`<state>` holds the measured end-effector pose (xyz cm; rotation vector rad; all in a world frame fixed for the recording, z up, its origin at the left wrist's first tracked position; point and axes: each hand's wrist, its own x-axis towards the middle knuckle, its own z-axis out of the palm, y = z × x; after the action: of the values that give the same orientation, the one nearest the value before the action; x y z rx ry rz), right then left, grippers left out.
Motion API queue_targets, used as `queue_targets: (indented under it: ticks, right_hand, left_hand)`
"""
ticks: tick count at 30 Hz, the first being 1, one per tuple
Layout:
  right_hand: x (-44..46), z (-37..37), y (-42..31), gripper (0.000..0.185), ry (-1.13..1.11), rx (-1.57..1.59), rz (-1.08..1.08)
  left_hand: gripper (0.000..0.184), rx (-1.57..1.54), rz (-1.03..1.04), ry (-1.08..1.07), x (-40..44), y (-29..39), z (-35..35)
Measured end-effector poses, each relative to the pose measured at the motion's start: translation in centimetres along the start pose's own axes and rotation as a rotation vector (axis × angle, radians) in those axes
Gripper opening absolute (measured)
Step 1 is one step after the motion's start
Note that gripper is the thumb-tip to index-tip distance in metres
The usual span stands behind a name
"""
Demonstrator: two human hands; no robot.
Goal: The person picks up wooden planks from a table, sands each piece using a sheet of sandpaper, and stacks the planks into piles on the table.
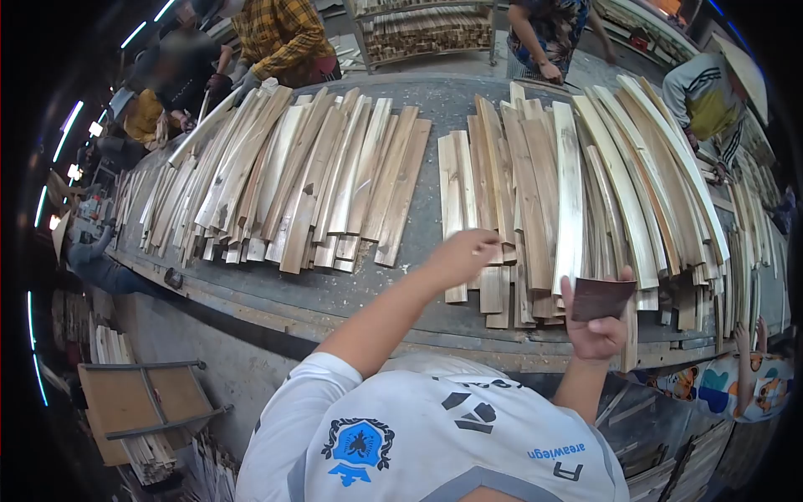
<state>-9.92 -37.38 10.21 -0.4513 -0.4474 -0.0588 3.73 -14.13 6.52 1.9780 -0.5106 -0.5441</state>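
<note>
My left hand (462, 258) is over the near ends of the right-hand pile of wooden strips (533, 192). Its fingers are curled together, and whether anything is between them is hidden. In my right hand (599, 335) is a dark reddish-brown rectangular sheet (604, 299) that looks like sandpaper. This hand is palm up, close to the table's near edge, with the sheet lying across its fingers. Pale and brown strips, some slightly curved, lie side by side under and beyond both hands.
Another pile of wooden strips (309, 176) covers the left part of the grey table (401, 289). Co-workers stand along the far side, one in a yellow checked shirt (280, 38). Behind them is a rack of stacked wood (427, 33). A brown panel frame (150, 402) stands at lower left.
</note>
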Motion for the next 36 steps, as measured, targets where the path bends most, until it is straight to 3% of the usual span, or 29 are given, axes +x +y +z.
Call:
queue_targets:
  ticks: [2,4,7,10,13,16,19,21,23,25,27,29,30,31,32,33,35,36]
  right_hand:
    - [-0.2,-0.2,-0.7,0.094,0.085,0.036,-0.038]
    - [-0.2,-0.3,-1.0,0.094,0.127,0.101,-0.062]
    - [0.0,-2.4,-0.9,0.099,0.173,0.062,0.016]
    - [2.0,-1.7,0.1,0.097,0.137,0.003,0.053]
    - [3.3,-1.5,1.1,0.097,0.209,-0.022,0.105]
    - [4.2,-1.4,2.2,0.1,0.357,-0.133,0.214]
    - [5.5,-1.1,5.1,0.099,0.456,-0.4,0.343]
    - [5.7,-2.2,7.9,0.097,0.528,-0.701,0.464]
    - [6.0,-1.4,10.4,0.092,0.361,-0.982,0.526]
    - [4.8,-2.8,14.7,0.081,0.147,-0.988,0.455]
    - [4.4,-1.6,18.7,0.069,-0.189,-1.482,0.468]
    - [2.8,0.6,21.9,0.045,-0.74,-1.712,0.495]
    - [2.5,2.5,22.4,0.046,-0.901,-1.536,0.469]
    - [0.7,2.5,23.4,0.044,-0.946,-1.369,0.3]
    - [-0.2,1.5,24.5,0.042,-0.985,-1.207,0.126]
    - [0.9,-0.4,24.8,0.041,-0.855,-1.308,0.214]
    - [2.8,-3.5,24.2,0.043,-0.611,-1.441,0.39]
    - [3.4,-3.5,23.9,0.045,-0.434,-1.293,0.691]
  left_hand:
    - [0.044,0.324,-0.199,0.31,-0.2,-6.6,-2.4]
    - [0.053,0.762,-0.457,0.41,-1.2,-11.3,-4.2]
    - [0.063,0.86,-0.622,0.248,-3.0,-14.2,-5.5]
    - [0.067,0.796,-0.614,0.211,-2.6,-15.8,-6.0]
    - [0.065,0.367,-0.537,0.356,-2.8,-18.6,-7.1]
    - [0.064,-1.143,-0.695,0.323,-5.2,-17.2,-8.2]
    - [0.056,-0.693,-0.611,0.532,-8.5,-11.8,-8.6]
    - [0.061,-0.446,-0.646,0.381,-12.0,-9.1,-9.7]
    - [0.067,-0.228,-0.679,0.275,-15.9,-7.3,-10.4]
    - [0.074,-0.033,-0.707,0.208,-19.8,-6.2,-10.1]
    - [0.079,-0.027,-0.646,0.252,-23.0,-6.0,-8.1]
    - [0.075,-0.114,-0.634,0.276,-24.2,-3.8,-6.8]
    - [0.075,-0.1,-0.613,0.281,-24.5,-2.4,-6.7]
    - [0.075,-0.084,-0.591,0.27,-24.9,-1.9,-6.4]
    - [0.071,0.089,-0.491,0.262,-26.3,-3.3,-6.0]
    - [0.069,0.253,-0.376,0.261,-27.5,-5.1,-6.0]
    - [0.07,0.141,-0.524,0.307,-28.3,-5.3,-5.8]
    - [0.068,0.089,-0.501,0.292,-28.7,-5.9,-5.4]
